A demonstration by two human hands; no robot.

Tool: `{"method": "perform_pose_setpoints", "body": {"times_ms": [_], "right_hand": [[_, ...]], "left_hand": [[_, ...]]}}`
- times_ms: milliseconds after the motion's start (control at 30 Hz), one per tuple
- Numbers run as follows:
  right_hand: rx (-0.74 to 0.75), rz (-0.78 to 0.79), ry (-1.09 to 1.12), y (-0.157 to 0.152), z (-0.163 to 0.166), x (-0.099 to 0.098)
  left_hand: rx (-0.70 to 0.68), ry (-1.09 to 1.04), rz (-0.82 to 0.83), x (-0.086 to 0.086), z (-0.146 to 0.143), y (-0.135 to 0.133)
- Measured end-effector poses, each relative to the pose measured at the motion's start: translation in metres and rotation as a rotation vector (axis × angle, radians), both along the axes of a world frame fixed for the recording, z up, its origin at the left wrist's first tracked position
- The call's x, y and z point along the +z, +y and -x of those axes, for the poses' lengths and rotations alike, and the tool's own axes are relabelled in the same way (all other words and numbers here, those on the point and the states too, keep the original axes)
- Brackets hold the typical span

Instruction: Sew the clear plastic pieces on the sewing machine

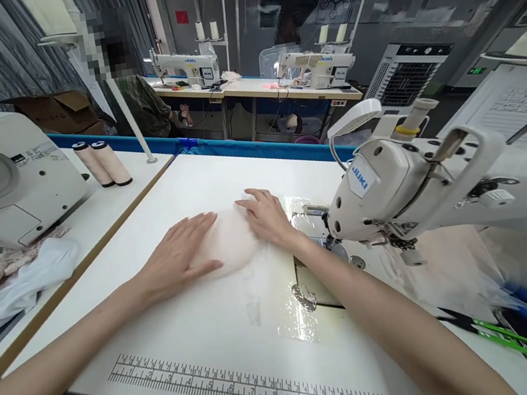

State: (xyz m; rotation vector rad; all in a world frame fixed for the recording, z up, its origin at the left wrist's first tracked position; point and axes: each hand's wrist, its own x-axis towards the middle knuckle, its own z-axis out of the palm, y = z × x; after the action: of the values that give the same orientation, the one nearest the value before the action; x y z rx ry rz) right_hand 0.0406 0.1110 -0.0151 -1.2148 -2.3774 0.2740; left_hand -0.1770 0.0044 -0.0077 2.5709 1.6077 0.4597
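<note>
A pale pink, rounded piece of thin fabric (pixel 231 243) lies on the white table top (pixel 175 333), left of the sewing machine (pixel 382 184). My left hand (pixel 179 255) rests on its left side, fingers stretched out and thumb apart. On its upper right edge lies my right hand (pixel 267 217), with the fingers spread. Neither hand is closed around anything. My right forearm passes in front of the machine's needle area and hides part of the metal plate.
A printed ruler (pixel 255 388) runs along the table's front edge. Green-handled snips (pixel 520 343) and sheer fabric (pixel 452 267) lie right of the machine. Two thread spools (pixel 109 164) stand on the left table beside another machine (pixel 1 174). A co-worker (pixel 141 103) sits beyond the blue edge.
</note>
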Motion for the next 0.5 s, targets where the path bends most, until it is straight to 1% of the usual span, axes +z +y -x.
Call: {"method": "perform_pose_setpoints", "body": {"times_ms": [100,167,233,333,433,500], "right_hand": [[0.022,-0.001,0.0,-0.014,-0.014,0.002],[0.05,-0.003,-0.012,-0.027,-0.023,0.003],[0.07,-0.013,-0.024,-0.04,-0.03,0.004],[0.079,-0.032,-0.032,-0.055,-0.041,0.003],[0.1,-0.04,-0.021,-0.069,-0.053,0.004],[0.131,-0.041,-0.002,-0.082,-0.063,0.006]], "left_hand": [[-0.033,0.109,0.011,-0.011,0.014,-0.011],[-0.03,0.128,0.004,-0.018,0.019,-0.013],[-0.026,0.116,-0.043,-0.023,0.019,-0.013],[-0.016,0.097,-0.198,-0.022,0.016,-0.012],[-0.047,0.106,-0.411,-0.015,0.015,-0.013],[-0.065,0.075,-0.492,-0.011,0.016,-0.015]]}}
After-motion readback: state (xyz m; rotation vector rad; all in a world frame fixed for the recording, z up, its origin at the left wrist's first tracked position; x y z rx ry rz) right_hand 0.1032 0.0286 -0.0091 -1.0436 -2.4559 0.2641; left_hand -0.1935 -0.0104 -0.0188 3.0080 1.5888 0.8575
